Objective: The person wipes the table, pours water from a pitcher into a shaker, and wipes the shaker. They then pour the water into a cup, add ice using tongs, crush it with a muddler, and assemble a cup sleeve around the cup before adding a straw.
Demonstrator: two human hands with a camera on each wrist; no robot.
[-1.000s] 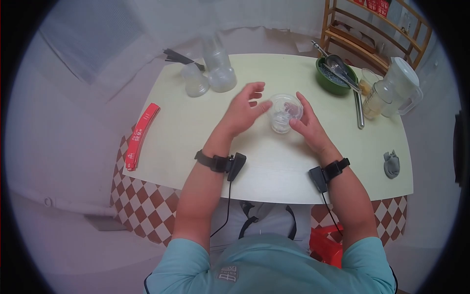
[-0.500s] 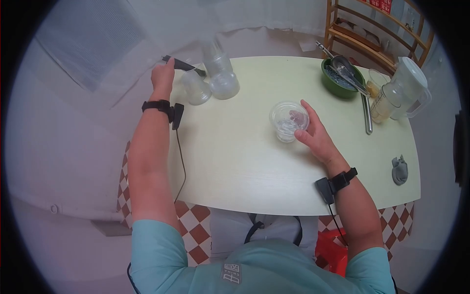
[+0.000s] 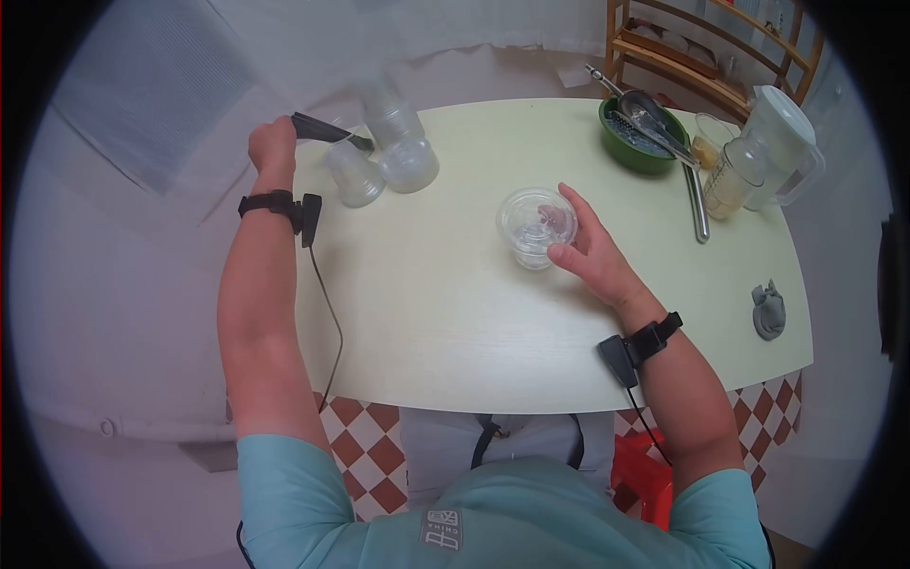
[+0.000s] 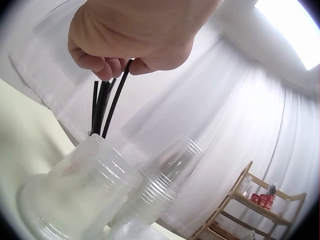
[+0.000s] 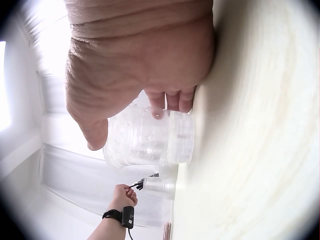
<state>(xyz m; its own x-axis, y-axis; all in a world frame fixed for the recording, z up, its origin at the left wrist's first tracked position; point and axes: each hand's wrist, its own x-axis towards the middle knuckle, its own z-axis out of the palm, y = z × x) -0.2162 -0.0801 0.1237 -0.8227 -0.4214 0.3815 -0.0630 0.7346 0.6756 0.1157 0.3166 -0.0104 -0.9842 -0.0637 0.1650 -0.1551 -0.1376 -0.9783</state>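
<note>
At the table's far left corner, my left hand point(image 3: 273, 144) is at the end of a bundle of black straws point(image 3: 327, 131). The left wrist view shows the fingers of that hand point(image 4: 132, 35) pinching one black straw point(image 4: 117, 97), with several other straws point(image 4: 100, 107) beside it. A clear lidded plastic cup point(image 3: 536, 226) stands upright near the middle of the table. My right hand point(image 3: 597, 254) curls round its right side, thumb and fingers against it, as the right wrist view also shows at the cup point(image 5: 150, 137).
Upturned clear cups point(image 3: 355, 178) and stacked clear cups point(image 3: 391, 119) stand beside the straws. A green bowl point(image 3: 643, 156) with metal tools, a measuring cup point(image 3: 735, 178) and a lidded pitcher point(image 3: 782, 142) are at the back right. A grey cloth-like item point(image 3: 769, 311) lies at the right.
My left hand has moved from beside the lidded cup to the far left and taken hold of a black straw. My right hand has stayed at the cup.
</note>
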